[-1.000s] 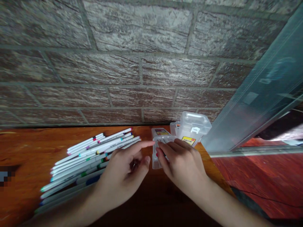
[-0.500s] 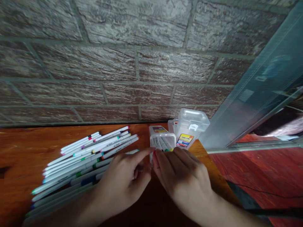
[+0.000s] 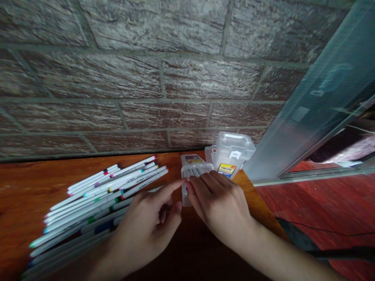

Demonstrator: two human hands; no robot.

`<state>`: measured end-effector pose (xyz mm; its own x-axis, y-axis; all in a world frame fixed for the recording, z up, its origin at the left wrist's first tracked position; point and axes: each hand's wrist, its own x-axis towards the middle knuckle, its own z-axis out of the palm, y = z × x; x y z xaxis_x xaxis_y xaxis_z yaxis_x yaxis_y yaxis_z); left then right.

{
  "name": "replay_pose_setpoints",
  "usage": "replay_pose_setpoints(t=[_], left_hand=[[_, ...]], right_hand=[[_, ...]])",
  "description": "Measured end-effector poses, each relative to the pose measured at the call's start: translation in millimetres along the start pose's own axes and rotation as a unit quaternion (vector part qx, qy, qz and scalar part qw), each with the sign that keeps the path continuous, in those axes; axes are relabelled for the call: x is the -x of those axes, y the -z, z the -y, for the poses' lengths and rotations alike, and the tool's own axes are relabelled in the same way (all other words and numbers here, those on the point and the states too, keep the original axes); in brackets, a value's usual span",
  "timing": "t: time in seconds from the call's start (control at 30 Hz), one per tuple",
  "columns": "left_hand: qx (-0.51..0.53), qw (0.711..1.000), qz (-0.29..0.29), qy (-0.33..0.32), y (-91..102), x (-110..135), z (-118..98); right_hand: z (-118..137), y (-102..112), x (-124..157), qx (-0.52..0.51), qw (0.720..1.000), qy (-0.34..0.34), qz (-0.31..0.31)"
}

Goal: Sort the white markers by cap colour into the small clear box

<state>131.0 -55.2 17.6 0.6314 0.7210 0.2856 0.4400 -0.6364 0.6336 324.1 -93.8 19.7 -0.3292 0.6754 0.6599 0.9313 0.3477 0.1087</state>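
A clear plastic marker box (image 3: 184, 201) lies on its side on the wooden table with its mouth toward me. Inside it are several pale-barrelled markers (image 3: 199, 171). My right hand (image 3: 224, 201) is closed over the marker ends at the mouth, fingers bent and thumb tucked low, hiding most of the caps. My left hand (image 3: 146, 224) holds nothing; its index finger stretches to the left side of the box mouth, near the right thumb, while the thumb stands apart and the other fingers curl. Left of it, many loose white markers (image 3: 117, 181) with coloured ends lie side by side, partly under the left forearm.
An upright clear box (image 3: 234, 144) with a handle, a white latch and a yellow label stands right of the lying box. Another clear box (image 3: 208, 153) is partly hidden behind it. A brick wall (image 3: 140, 113) backs the table (image 3: 17, 183). Red flooring (image 3: 328, 210) lies to the right.
My right hand has pushed forward against the box mouth, and the coloured caps seen there earlier are now covered. My left index finger stays at the box edge. The whole view has shifted slightly.
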Motion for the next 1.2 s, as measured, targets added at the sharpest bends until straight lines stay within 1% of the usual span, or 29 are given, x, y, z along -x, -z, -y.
replay_pose_setpoints(t=[0.13,0.23,0.37,0.5,0.57,0.67,0.77,0.87,0.97,1.03,1.13,1.2], left_hand=[[0.005,1.0,-0.019,-0.012,2.9,-1.3,-0.6],[0.002,0.999,-0.034,-0.015,4.7,-2.0,0.0],[-0.005,0.999,-0.051,-0.013,10.3,-2.6,0.3],[0.016,0.997,-0.079,0.004,21.1,-2.9,-1.1],[0.038,0.995,-0.095,0.019,26.4,-2.9,-1.7],[0.093,0.989,-0.108,0.028,32.3,-2.9,-1.7],[0.125,0.984,-0.122,0.024,38.4,-3.8,-1.4],[0.115,0.983,-0.141,0.017,49.2,-6.2,-2.2],[0.093,0.982,-0.165,0.005,65.8,-9.5,-4.6],[0.087,0.979,-0.184,0.012,78.4,-12.0,-6.0],[0.107,0.974,-0.198,0.022,95.2,-15.0,-3.5],[0.137,0.972,-0.189,0.032,102.7,-14.8,4.8]], right_hand=[[-1.5,-4.8,-1.7,0.0,1.0,-0.014,0.011],[-2.2,-3.5,-1.9,-0.004,1.0,-0.022,0.014],[-1.5,4.0,1.6,-0.048,0.998,-0.024,-0.019],[3.3,10.7,8.6,-0.107,0.992,0.019,-0.072],[8.0,11.7,12.6,-0.122,0.988,0.049,-0.084],[17.1,9.3,18.8,-0.142,0.98,0.098,-0.099],[25.2,3.3,24.7,-0.164,0.97,0.128,-0.126],[30.0,-3.1,29.4,-0.175,0.965,0.15,-0.127],[32.7,-8.5,33.9,-0.189,0.96,0.173,-0.112],[34.3,-12.2,37.1,-0.201,0.957,0.184,-0.1],[36.1,-19.8,41.5,-0.209,0.954,0.198,-0.087],[36.6,-26.2,43.3,-0.207,0.953,0.205,-0.086]])
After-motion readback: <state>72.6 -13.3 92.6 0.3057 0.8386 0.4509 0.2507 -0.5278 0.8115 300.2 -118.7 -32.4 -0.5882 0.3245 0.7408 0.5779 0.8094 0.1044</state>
